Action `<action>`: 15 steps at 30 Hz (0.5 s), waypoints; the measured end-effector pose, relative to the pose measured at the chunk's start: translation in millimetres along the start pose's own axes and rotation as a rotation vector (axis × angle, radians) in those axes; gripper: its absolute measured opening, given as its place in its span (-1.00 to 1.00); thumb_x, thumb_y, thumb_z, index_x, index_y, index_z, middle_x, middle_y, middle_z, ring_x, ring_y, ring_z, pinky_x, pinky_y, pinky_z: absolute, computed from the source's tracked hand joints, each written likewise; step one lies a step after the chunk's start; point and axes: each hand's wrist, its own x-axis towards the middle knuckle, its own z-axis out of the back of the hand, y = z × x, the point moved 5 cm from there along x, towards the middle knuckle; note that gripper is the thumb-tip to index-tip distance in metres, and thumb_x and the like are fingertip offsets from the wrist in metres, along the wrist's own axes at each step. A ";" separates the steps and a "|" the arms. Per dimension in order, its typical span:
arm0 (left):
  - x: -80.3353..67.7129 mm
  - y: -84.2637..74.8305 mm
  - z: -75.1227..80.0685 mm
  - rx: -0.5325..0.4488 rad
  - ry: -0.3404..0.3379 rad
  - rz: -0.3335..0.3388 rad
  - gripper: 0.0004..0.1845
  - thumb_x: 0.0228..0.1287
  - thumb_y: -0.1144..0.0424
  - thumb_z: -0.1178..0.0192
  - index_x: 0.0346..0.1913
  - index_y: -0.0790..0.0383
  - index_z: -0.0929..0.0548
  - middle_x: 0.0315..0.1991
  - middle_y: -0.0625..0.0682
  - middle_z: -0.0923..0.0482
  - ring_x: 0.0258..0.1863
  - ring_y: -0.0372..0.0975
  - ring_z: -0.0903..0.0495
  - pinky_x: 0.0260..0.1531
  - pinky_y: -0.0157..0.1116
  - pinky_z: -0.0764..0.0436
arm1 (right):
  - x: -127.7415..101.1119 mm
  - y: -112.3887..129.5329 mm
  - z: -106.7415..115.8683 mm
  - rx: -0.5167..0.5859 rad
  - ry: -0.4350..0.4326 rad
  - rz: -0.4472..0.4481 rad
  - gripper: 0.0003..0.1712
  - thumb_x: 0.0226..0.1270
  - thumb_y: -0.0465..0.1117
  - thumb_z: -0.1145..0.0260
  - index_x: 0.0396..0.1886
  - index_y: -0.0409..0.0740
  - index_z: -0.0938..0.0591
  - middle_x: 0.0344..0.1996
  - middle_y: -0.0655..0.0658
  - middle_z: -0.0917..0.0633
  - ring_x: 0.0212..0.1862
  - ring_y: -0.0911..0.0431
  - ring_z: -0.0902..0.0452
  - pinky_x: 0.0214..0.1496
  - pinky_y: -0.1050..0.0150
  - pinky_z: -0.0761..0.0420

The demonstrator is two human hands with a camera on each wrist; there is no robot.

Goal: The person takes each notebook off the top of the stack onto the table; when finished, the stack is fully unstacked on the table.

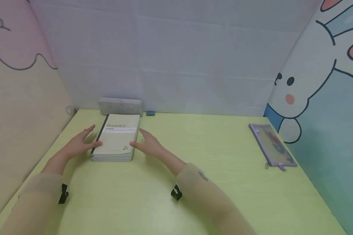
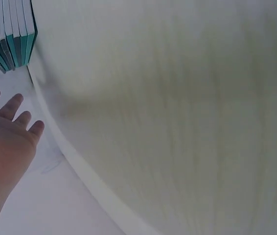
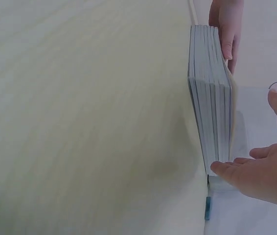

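Note:
A stack of several notebooks (image 1: 117, 138) lies on the table, a cream cover marked "Gambit" on top with a dark spine strip at its left. My left hand (image 1: 77, 145) is at the stack's left side, fingers spread and thumb over the spine edge; whether it touches is unclear. On the opposite side is my right hand (image 1: 149, 145), its fingers extended along the right edge and its thumb over the lower right corner. The right wrist view shows the notebooks' layered page edges (image 3: 209, 103) beside that hand. Only the stack's corner (image 2: 11, 36) appears in the left wrist view.
Behind the stack, a pale grey case (image 1: 120, 106) stands against the back wall, with a small blue block (image 1: 150, 113) to its right. A purple-edged mesh zip pouch (image 1: 273, 145) lies near the right edge of the light yellow-green table (image 1: 211, 156). Walls enclose three sides.

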 end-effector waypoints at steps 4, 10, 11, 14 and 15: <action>2.3 5.8 -2.7 -0.018 0.018 -0.008 0.03 0.25 -0.19 -0.12 0.50 0.15 0.28 0.43 0.42 0.13 0.33 0.40 0.10 0.15 0.35 -0.05 | 8.8 -4.6 -16.3 0.047 0.014 -0.050 -0.06 0.27 0.18 -0.23 0.48 -0.11 -0.09 0.39 -0.16 -0.29 0.40 0.00 -0.18 0.37 0.14 -0.25; 7.3 8.0 -6.9 -0.029 0.034 -0.018 -0.02 0.25 -0.20 -0.12 0.51 0.13 0.18 0.42 0.41 0.03 0.29 0.42 -0.02 0.15 0.33 -0.12 | 11.3 -4.6 -24.4 0.073 0.054 -0.055 -0.03 0.28 0.12 -0.25 0.50 -0.15 -0.01 0.43 -0.15 -0.20 0.45 0.03 -0.07 0.42 0.20 -0.14; 8.5 8.0 -7.6 -0.025 0.039 -0.015 -0.03 0.25 -0.22 -0.11 0.51 0.12 0.15 0.42 0.41 0.03 0.29 0.42 -0.03 0.14 0.33 -0.13 | 11.6 -4.7 -25.0 0.072 0.060 -0.055 -0.03 0.28 0.12 -0.25 0.50 -0.15 0.00 0.44 -0.14 -0.18 0.45 0.04 -0.05 0.42 0.21 -0.13; 11.0 7.3 -9.0 -0.015 0.054 -0.007 -0.07 0.25 -0.24 -0.08 0.51 0.09 0.08 0.42 0.40 0.04 0.27 0.44 -0.05 0.13 0.33 -0.15 | 12.4 -4.9 -26.3 0.066 0.066 -0.057 -0.01 0.27 0.10 -0.28 0.50 -0.15 0.00 0.45 -0.11 -0.15 0.46 0.06 -0.02 0.43 0.24 -0.10; 11.5 7.1 -9.4 -0.014 0.060 -0.003 -0.07 0.24 -0.25 -0.08 0.51 0.08 0.07 0.42 0.41 0.05 0.27 0.44 -0.04 0.13 0.33 -0.16 | 12.8 -5.2 -26.8 0.062 0.067 -0.057 -0.01 0.26 0.10 -0.28 0.50 -0.14 0.01 0.46 -0.11 -0.15 0.46 0.07 -0.01 0.43 0.24 -0.09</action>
